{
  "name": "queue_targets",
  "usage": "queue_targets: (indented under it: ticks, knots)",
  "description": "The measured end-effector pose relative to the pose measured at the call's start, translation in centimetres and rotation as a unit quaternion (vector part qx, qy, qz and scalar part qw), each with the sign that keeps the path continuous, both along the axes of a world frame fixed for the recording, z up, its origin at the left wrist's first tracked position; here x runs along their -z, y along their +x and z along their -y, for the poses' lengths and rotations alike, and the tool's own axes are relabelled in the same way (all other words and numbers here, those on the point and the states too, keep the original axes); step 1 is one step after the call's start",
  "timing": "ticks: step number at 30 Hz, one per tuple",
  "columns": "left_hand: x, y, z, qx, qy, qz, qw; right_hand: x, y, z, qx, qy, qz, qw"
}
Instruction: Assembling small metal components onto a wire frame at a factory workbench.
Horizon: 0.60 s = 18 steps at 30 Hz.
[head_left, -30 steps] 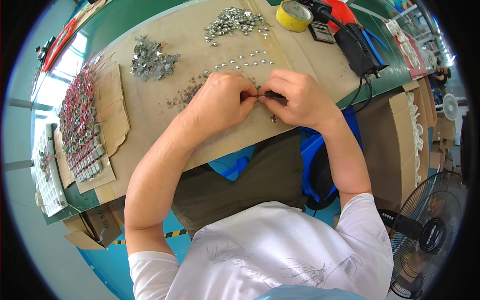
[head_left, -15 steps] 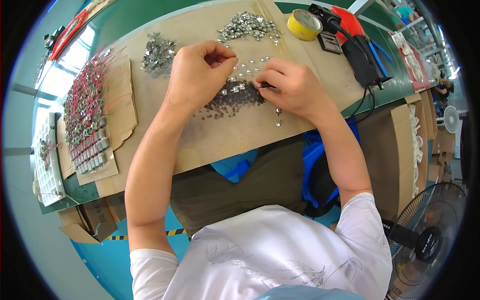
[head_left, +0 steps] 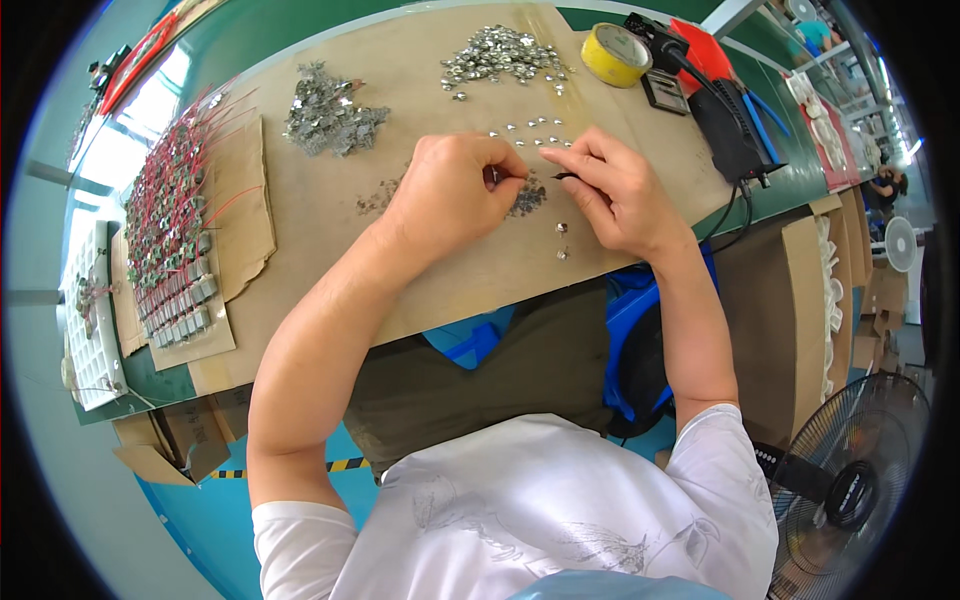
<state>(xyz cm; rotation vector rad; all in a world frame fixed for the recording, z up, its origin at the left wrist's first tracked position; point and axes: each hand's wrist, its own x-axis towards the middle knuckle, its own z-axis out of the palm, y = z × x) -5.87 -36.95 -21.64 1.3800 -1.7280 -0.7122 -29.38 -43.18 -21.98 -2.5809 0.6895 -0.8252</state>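
My left hand (head_left: 455,190) is closed in a pinch above the brown work sheet, its fingertips together. Whatever it may hold is hidden or too small to make out. Close by on the right, my right hand (head_left: 625,195) grips a thin black tool (head_left: 565,176), mostly covered by the fingers; its index finger points toward the left hand. Small dark metal bits (head_left: 527,196) lie under and beside the left fingertips, with more of them (head_left: 375,196) left of that hand. Small shiny metal pieces (head_left: 540,122) sit in loose rows beyond the fingertips. Two more shiny pieces (head_left: 562,240) lie nearer me.
Farther back are a heap of shiny metal parts (head_left: 500,55) and a heap of flat grey pieces (head_left: 330,112). Yellow tape (head_left: 615,55) and a black device (head_left: 728,125) with cables stand right. Red-wired circuit boards (head_left: 170,220) fill the left. A fan (head_left: 850,490) stands lower right.
My left hand has moved right and nearer to me, uncovering part of the grey heap. My right hand has shifted slightly right, its index finger now straighter. The black tool stays in it.
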Motion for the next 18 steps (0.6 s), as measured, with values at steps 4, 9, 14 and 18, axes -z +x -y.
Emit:
queue_targets:
  ticks: [4, 9, 14, 18]
  knots:
    - [0.4, -0.5, -0.1, 0.026, 0.011, 0.044, 0.999, 0.5, -0.3, -0.9, -0.002, -0.038, 0.049, 0.998]
    - [0.5, -0.5, -0.2, 0.033, -0.014, 0.049, 0.998, 0.2, -0.2, -1.5, 0.001, -0.093, 0.044, 0.995]
    - [0.3, -0.8, -0.3, 0.033, -0.008, 0.056, 0.998, 0.3, 0.2, -1.8, 0.015, -0.122, 0.029, 0.992]
    - [0.3, -0.7, -0.2, 0.043, -0.015, 0.057, 0.997, 0.4, 0.3, -1.8, 0.015, -0.125, 0.030, 0.992]
